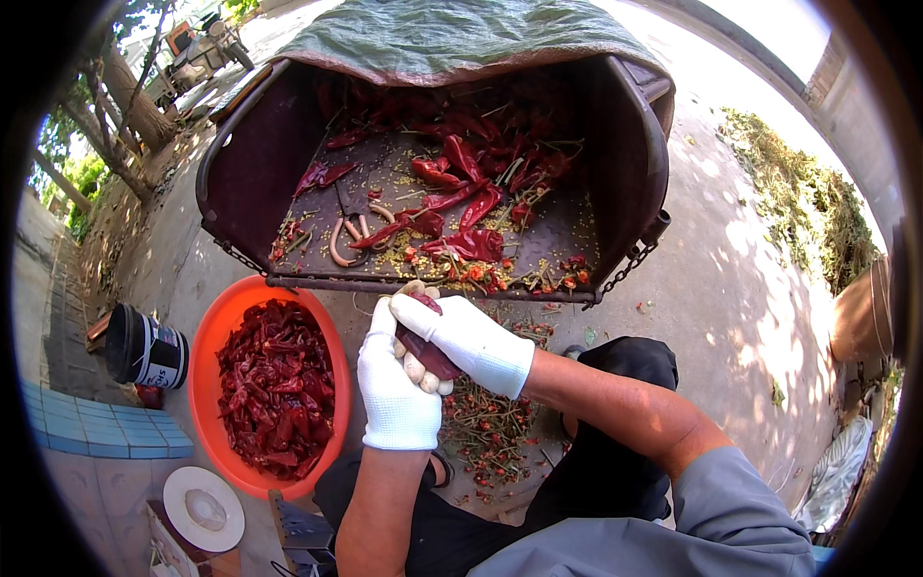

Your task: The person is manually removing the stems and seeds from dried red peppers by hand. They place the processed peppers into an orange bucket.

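Observation:
Both hands wear white knit gloves and meet in front of me. My left hand [396, 389] and my right hand [466, 337] are closed together on one dark red dried chili [429, 356], just below the open bed of a small cart [240, 173]. Loose dried chilies [461, 207] and seeds lie scattered on the cart bed. An orange plastic basin [207, 337] to my left is filled with dried red chilies [274, 385]. Chili stems and scraps [486, 433] litter the ground under my hands.
A black bucket [144, 348] stands left of the basin, and a white round lid [203, 509] lies below it. A green tarp [452, 38] covers the cart's far end. A chain [630, 264] hangs at the cart's right corner. Plant debris [798, 202] lies on the concrete at right.

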`<action>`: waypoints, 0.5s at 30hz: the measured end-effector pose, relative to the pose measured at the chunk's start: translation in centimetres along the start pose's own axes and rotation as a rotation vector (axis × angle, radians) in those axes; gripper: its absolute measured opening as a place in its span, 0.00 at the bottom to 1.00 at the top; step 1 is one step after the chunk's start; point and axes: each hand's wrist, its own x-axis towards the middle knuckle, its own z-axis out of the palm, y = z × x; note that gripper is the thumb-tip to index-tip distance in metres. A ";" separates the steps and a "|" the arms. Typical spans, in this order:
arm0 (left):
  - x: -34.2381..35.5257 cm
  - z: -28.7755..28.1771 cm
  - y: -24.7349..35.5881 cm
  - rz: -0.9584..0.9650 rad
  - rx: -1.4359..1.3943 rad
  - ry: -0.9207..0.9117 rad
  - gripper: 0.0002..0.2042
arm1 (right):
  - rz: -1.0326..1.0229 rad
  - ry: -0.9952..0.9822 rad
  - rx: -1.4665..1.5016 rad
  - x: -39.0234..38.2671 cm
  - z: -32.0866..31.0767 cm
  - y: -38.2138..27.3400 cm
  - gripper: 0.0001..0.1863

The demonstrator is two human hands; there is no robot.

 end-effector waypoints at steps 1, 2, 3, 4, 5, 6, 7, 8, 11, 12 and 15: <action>0.1 -0.1 0.0 0.001 0.002 -0.005 0.20 | -0.005 0.004 0.010 0.1 0.1 0.1 0.23; 0.1 -0.2 0.0 0.003 0.004 -0.011 0.20 | -0.010 0.007 0.019 0.1 0.1 0.2 0.23; 0.1 -0.2 0.0 0.001 0.003 -0.011 0.20 | -0.008 0.006 0.019 0.1 0.1 0.3 0.23; 0.1 -0.3 0.0 0.000 0.002 -0.011 0.20 | -0.007 0.005 0.018 0.2 0.0 0.3 0.23; 0.2 -0.3 0.0 -0.002 0.001 -0.012 0.20 | -0.005 0.004 0.018 0.2 0.0 0.3 0.23; 0.2 -0.3 0.0 -0.010 -0.003 -0.012 0.20 | 0.008 -0.006 0.012 0.1 0.0 0.2 0.23; 0.3 -0.4 0.0 -0.018 -0.006 -0.013 0.20 | 0.021 -0.016 0.007 0.0 -0.1 0.0 0.23; 0.4 -0.5 0.0 -0.025 -0.010 -0.014 0.20 | 0.035 -0.026 0.001 -0.1 -0.1 -0.2 0.23; 0.2 -0.6 0.1 -0.030 0.013 -0.019 0.20 | 0.077 -0.047 -0.049 -0.5 -0.3 -0.8 0.23; 0.2 -0.5 0.1 -0.031 0.008 -0.024 0.20 | 0.066 -0.043 -0.048 -0.4 -0.3 -0.6 0.23; 0.2 -0.4 0.1 -0.034 0.002 -0.029 0.20 | 0.041 -0.035 -0.044 -0.2 -0.4 -0.2 0.23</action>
